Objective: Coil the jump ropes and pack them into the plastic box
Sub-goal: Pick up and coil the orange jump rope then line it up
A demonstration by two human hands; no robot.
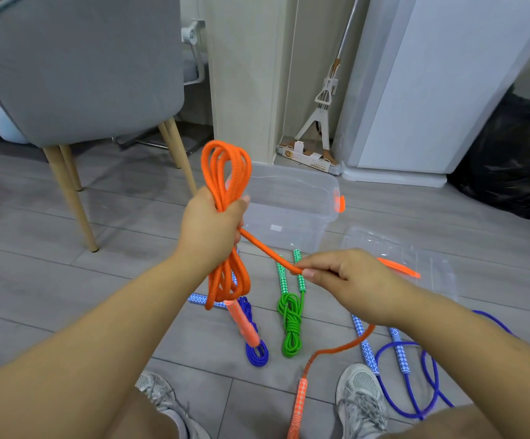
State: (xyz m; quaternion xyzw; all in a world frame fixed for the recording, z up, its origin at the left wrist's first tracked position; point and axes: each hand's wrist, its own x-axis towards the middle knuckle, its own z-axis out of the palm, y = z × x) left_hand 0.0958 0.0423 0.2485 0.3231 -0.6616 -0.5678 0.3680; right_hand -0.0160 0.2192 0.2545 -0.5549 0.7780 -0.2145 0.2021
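I see the left hand (210, 223) gripping the orange jump rope (225, 172) coil mid-bundle, while the right hand (346, 277) pinches its free strand. The clear plastic box (305, 191) sits just behind them, and its white label (275, 228) is too small to read.

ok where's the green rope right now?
Head view, centre: the green rope lies coiled on the floor, just right of the coiled blue rope, in frame below the right hand pinching the orange rope, on the near side of the plastic box.
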